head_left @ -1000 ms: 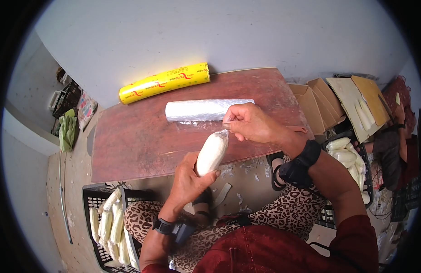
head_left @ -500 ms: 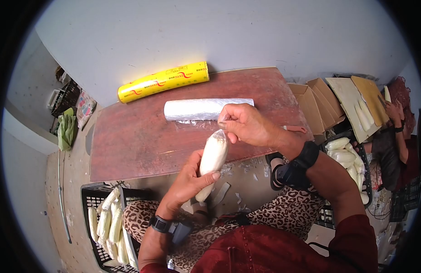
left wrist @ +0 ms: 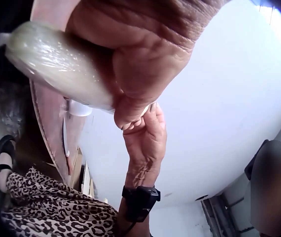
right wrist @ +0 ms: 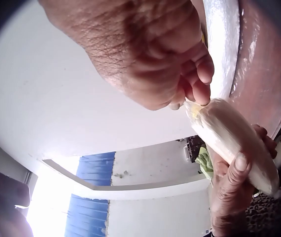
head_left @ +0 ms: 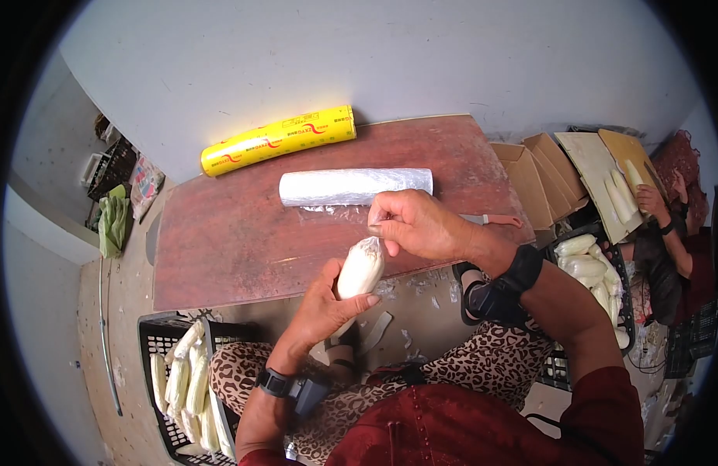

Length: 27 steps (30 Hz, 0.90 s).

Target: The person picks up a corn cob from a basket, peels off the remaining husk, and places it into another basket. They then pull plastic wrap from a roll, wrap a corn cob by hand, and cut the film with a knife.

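A pale ear of corn (head_left: 362, 268) wrapped in clear plastic film is held upright, slightly tilted, over the near edge of the table. My left hand (head_left: 321, 307) grips its lower part, thumb across the front. At the upper end, the fingertips of my right hand (head_left: 425, 225) pinch the gathered film. The right wrist view shows the wrapped corn (right wrist: 234, 138) with the left thumb (right wrist: 240, 163) along it. Behind the right hand lies a roll of clear film (head_left: 335, 188), its loose edge on the table.
A yellow printed roll (head_left: 277, 140) lies at the back of the reddish table (head_left: 219, 256). A knife (head_left: 500, 220) rests at the right. Crates of wrapped corn stand at left (head_left: 189, 380) and right (head_left: 592, 272). Another person's hand (head_left: 654, 200) is at far right, beside cardboard (head_left: 539, 175).
The right hand has come slightly down and left, still pinching the film. The ear first swung more upright, then its upper end dropped a little toward me.
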Motion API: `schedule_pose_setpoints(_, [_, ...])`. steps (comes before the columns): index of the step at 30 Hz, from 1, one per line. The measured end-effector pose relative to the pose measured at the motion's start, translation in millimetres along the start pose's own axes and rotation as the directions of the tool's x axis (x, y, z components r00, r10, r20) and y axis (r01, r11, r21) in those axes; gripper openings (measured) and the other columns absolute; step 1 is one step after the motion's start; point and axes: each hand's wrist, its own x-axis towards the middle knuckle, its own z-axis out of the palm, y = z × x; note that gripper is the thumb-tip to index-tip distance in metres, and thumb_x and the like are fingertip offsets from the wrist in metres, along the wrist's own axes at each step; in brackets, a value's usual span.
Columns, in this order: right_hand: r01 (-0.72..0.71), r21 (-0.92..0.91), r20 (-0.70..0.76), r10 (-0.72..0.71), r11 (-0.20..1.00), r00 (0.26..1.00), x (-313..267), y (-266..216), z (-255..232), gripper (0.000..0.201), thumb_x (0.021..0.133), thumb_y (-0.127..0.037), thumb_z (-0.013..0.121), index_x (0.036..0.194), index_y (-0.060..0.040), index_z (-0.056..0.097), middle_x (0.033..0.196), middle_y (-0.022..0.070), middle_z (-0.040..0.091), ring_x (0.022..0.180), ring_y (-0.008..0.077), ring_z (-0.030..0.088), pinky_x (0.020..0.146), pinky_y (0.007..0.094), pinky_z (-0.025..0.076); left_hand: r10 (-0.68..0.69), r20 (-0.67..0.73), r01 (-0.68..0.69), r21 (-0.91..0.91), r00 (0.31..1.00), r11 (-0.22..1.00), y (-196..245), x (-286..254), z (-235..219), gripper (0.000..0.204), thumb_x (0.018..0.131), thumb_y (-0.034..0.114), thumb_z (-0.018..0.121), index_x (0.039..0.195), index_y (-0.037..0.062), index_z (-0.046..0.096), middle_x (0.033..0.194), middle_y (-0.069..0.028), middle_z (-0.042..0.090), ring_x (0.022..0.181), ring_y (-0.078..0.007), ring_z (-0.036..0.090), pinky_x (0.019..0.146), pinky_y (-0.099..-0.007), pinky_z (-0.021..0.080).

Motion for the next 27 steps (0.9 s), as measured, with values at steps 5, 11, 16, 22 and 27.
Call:
schedule_pose_setpoints(5, [0.026, -0.012, 0.019, -0.025, 1.000, 0.999, -1, 1, -1, 0.008, 0.094, -0.006, 0.052, 0.088, -0.0002, 0.054, 0.064, 0.0026, 0.059, 0.062, 0.0081, 0.055, 0.061, 0.0272, 0.045, -0.016, 0.001, 0.016, -0.020, 1.000, 1.000, -2, 1, 0, 0.052, 0.078, 0.015, 0.080, 0.120, 0.0035, 0.051, 0.105, -0.0031, 0.056, 0.097, -0.0117, 0.052, 0.084, -0.0266, 0.045])
schedule_pose_setpoints(11, [0.015, -0.013, 0.026, -0.015, 1.000, 1.000, -3, -1, -3, 0.009, 0.093, -0.007, 0.052, 0.088, -0.0003, 0.054, 0.064, 0.0024, 0.060, 0.063, 0.0078, 0.055, 0.061, 0.0276, 0.044, -0.007, 0.015, 0.008, -0.068, 1.000, 0.998, -1, 1, 2, 0.054, 0.080, 0.009, 0.077, 0.123, 0.0039, 0.046, 0.110, -0.0039, 0.056, 0.102, -0.0124, 0.053, 0.089, -0.0277, 0.046])
schedule_pose_setpoints(16, [0.015, 0.039, 0.028, -0.016, 0.999, 0.999, -3, 2, 0, 0.010, 0.094, -0.008, 0.052, 0.088, -0.0004, 0.055, 0.064, 0.0022, 0.060, 0.063, 0.0076, 0.055, 0.061, 0.0276, 0.044, -0.008, 0.040, 0.012, -0.090, 0.999, 0.996, 2, 0, 2, 0.054, 0.081, 0.007, 0.076, 0.125, 0.0044, 0.044, 0.113, -0.0046, 0.056, 0.105, -0.0130, 0.054, 0.091, -0.0286, 0.045])
schedule_pose_setpoints(22, [0.033, 0.082, 0.031, -0.035, 0.996, 0.999, -3, 5, 6, 0.008, 0.093, -0.007, 0.052, 0.089, -0.0002, 0.055, 0.065, 0.0021, 0.060, 0.062, 0.0075, 0.056, 0.060, 0.0271, 0.045, 0.015, 0.090, -0.010, -0.062, 0.996, 0.998, 0, -3, 2, 0.055, 0.084, 0.012, 0.074, 0.128, 0.0046, 0.043, 0.113, -0.0043, 0.054, 0.104, -0.0124, 0.052, 0.090, -0.0283, 0.045])
schedule_pose_setpoints(27, [0.022, 0.058, 0.037, -0.024, 0.998, 0.999, -6, 3, 7, 0.009, 0.092, -0.007, 0.053, 0.089, 0.0009, 0.056, 0.067, 0.0032, 0.060, 0.061, 0.0085, 0.058, 0.059, 0.0279, 0.046, 0.029, 0.150, -0.021, -0.052, 0.988, 0.998, -2, -4, 1, 0.056, 0.086, 0.018, 0.072, 0.131, 0.0040, 0.042, 0.112, -0.0041, 0.053, 0.103, -0.0125, 0.050, 0.089, -0.0284, 0.044])
